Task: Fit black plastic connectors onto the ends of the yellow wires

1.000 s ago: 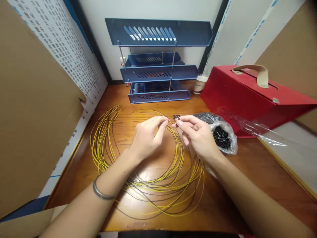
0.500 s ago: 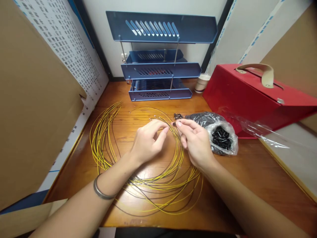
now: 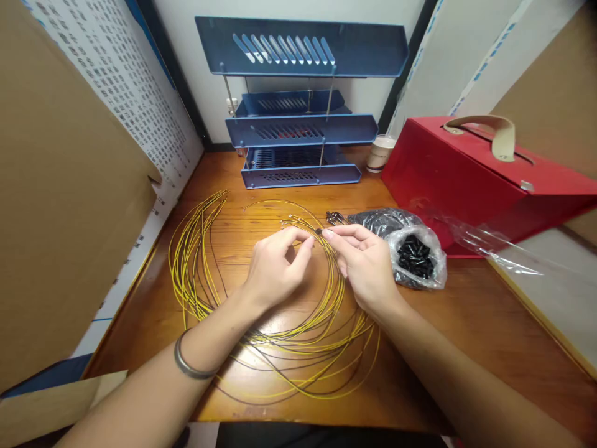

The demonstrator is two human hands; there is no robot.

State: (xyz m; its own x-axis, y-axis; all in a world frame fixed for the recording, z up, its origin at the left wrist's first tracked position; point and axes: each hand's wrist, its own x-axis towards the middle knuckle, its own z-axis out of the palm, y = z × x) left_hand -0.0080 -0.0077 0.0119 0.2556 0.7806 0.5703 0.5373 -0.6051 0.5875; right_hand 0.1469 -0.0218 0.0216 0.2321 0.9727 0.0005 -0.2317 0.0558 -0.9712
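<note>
Yellow and dark wires (image 3: 333,292) lie in a loose coil on the wooden table. Over the coil, my left hand (image 3: 280,258) pinches with thumb and forefinger; what is between its tips is too small to name. My right hand (image 3: 366,258) holds a small black piece (image 3: 319,231) between thumb and forefinger, close against the left fingertips. Right of that hand, an open plastic bag (image 3: 416,256) contains many small black pieces. Several black pieces (image 3: 334,218) lie behind my right hand, beside the bag.
Blue tiered trays (image 3: 301,177) stand at the back, with a paper cup (image 3: 380,154) beside them. A red box (image 3: 466,186) with a beige handle stands at the right. Cardboard (image 3: 69,186) rises on the left.
My right hand has moved slightly left, bringing the black piece up to the fingertips of my left hand. The view has shifted a little.
</note>
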